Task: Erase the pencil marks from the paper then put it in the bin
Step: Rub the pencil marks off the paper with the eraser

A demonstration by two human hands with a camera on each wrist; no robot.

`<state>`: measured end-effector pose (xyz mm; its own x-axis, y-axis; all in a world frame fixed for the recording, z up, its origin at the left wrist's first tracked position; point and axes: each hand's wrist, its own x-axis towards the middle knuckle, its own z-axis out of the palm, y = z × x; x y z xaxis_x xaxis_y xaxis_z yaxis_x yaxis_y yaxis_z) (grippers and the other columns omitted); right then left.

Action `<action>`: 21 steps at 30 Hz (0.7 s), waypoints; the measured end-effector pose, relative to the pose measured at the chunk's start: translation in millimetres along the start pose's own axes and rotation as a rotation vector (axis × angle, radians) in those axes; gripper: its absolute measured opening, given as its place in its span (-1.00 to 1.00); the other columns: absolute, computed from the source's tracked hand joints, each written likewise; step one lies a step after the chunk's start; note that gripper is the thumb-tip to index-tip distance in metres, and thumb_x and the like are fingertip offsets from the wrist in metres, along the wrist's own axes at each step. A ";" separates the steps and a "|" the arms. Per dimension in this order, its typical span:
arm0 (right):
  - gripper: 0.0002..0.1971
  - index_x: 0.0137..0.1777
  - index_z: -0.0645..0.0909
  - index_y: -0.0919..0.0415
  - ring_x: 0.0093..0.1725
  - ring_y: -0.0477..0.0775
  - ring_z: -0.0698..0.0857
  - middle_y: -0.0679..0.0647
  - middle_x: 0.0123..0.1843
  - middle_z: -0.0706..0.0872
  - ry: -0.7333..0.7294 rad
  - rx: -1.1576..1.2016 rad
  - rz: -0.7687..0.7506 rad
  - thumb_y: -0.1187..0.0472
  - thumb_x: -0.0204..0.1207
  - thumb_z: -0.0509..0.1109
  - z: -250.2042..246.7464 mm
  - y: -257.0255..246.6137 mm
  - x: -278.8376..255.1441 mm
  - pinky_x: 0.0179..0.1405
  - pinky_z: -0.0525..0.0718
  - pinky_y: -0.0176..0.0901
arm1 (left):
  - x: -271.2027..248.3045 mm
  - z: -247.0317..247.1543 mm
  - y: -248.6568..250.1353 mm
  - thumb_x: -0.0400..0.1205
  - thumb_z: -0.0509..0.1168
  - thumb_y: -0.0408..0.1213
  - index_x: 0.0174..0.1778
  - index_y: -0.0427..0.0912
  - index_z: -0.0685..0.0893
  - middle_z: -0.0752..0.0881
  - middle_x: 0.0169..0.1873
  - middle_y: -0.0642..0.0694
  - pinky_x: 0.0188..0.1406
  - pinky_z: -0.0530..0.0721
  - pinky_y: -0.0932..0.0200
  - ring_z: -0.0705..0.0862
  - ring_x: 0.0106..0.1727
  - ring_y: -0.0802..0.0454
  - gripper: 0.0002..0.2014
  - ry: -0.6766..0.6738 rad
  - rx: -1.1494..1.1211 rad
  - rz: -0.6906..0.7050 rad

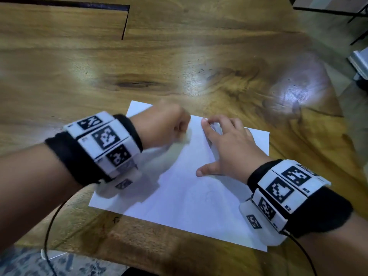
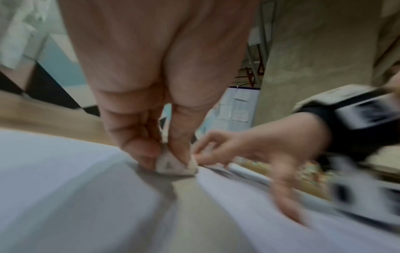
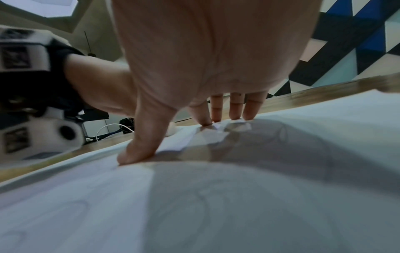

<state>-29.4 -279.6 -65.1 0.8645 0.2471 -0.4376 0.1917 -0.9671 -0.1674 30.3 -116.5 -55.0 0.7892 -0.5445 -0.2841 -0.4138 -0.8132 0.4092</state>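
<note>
A white sheet of paper (image 1: 185, 196) lies flat on the wooden table, with faint pencil lines (image 3: 201, 196) on it. My left hand (image 1: 165, 126) pinches a small white eraser (image 2: 173, 165) and presses it on the paper near the far edge. My right hand (image 1: 227, 144) lies spread on the sheet with straight fingers, holding it down; its fingertips (image 3: 236, 114) sit by a creased patch of paper (image 3: 216, 135). The two hands are close together. No bin is in view.
The wooden table (image 1: 179, 56) stretches away beyond the paper, with a dark slot (image 1: 125, 20) at the far left. A black cable (image 1: 47, 226) hangs off the near table edge. Furniture legs (image 1: 354, 16) stand off the far right corner.
</note>
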 end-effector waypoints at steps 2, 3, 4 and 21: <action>0.16 0.66 -0.11 0.03 0.44 0.09 0.10 -0.08 0.53 0.05 0.002 -0.005 0.002 -0.38 0.20 0.45 0.3 -0.2 -0.1 0.42 0.22 -0.09 | 11.8 -7.7 -2.1 0.45 0.36 -0.39 -0.18 -0.26 0.67 0.57 -0.37 -0.05 -0.38 0.23 0.20 0.47 -0.24 -0.03 -0.93 0.115 0.017 -0.047; 0.15 0.66 -0.11 0.03 0.43 0.09 0.11 -0.07 0.51 0.06 0.000 -0.009 0.002 -0.38 0.20 0.45 0.4 -0.2 0.0 0.41 0.23 -0.09 | 12.9 -8.2 -2.5 0.46 0.35 -0.37 -0.16 -0.27 0.66 0.57 -0.33 -0.08 -0.34 0.26 0.20 0.47 -0.22 -0.05 -0.92 0.131 0.015 -0.064; 0.16 0.66 -0.10 0.03 0.43 0.09 0.11 -0.06 0.50 0.07 0.001 -0.010 0.001 -0.38 0.20 0.45 0.5 -0.3 0.1 0.40 0.23 -0.09 | 9.4 -6.4 -2.5 0.47 0.35 -0.35 -0.17 -0.26 0.64 0.57 -0.32 -0.09 -0.36 0.27 0.17 0.47 -0.23 -0.06 -0.92 0.119 0.013 -0.066; 0.16 0.66 -0.11 0.01 0.40 0.08 0.14 -0.07 0.48 0.09 0.012 -0.006 -0.013 -0.40 0.20 0.43 2.5 2.4 0.0 0.39 0.25 -0.09 | -13.6 9.2 -3.5 0.47 0.32 -0.38 -0.20 -0.16 0.65 0.59 -0.39 0.02 -0.43 0.33 0.46 0.49 -0.30 0.01 -0.95 -0.043 -0.011 0.001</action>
<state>-30.0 -281.8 -67.8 0.8674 0.2590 -0.4249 0.2057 -0.9641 -0.1678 16.9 -108.1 -60.6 0.7681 -0.5542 -0.3207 -0.4097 -0.8103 0.4190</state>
